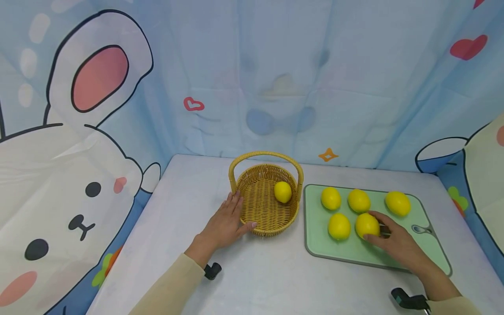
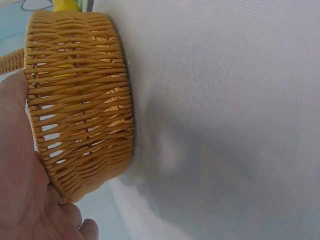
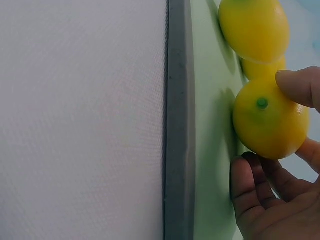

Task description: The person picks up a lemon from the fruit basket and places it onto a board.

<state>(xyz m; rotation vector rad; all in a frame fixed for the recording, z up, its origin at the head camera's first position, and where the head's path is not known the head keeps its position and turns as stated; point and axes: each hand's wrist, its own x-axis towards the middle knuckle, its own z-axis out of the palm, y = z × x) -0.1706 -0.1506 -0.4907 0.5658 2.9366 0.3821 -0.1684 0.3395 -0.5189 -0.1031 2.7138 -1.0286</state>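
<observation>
My left hand [image 1: 223, 223] rests against the near left side of a round wicker basket [image 1: 264, 231], its fingers on the left rim and its thumb at the front rim. The left wrist view shows this hand [image 2: 20, 170] against the woven wall of the basket [image 2: 82, 105]. One lemon [image 1: 282, 192] lies inside, toward the right. My right hand [image 1: 399, 245] pinches another lemon [image 1: 367, 226] between thumb and fingers, over a green cutting board [image 1: 323, 249]. In the right wrist view, the held lemon [image 3: 265, 120] shows its green stem tip toward the camera.
Several more lemons lie on the board, among them a front-left lemon [image 1: 339, 226] close beside the held one and a far-right lemon [image 1: 397, 203]. The basket's arched handle [image 1: 266, 153] stands upright. A printed curtain [image 1: 275, 87] hangs behind the white table [image 1: 267, 275].
</observation>
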